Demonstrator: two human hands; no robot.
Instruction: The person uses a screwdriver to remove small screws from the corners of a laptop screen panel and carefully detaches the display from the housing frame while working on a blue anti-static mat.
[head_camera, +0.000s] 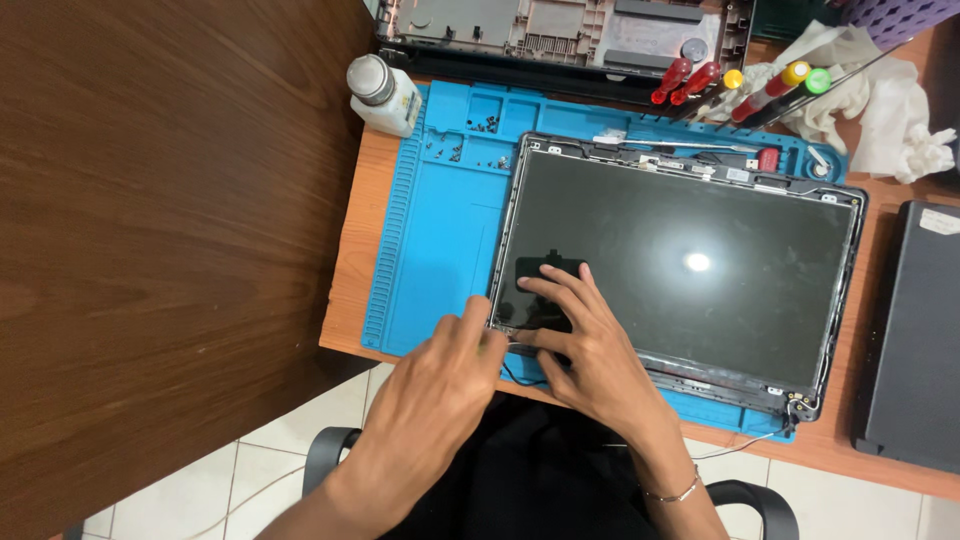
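While flat on the laptop screen (680, 265), right hand (590, 350), fingers spread; left hand (440, 390) curled at its corner.

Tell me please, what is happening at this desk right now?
A person is working on a bare laptop screen panel that lies on a blue repair mat. Both hands are at the panel's near left corner: the left hand pinches the edge there, and the right hand rests fingers spread on the glass. Small screws sit in the mat's compartments. Screwdrivers, a white bottle and an opened laptop base lie behind.
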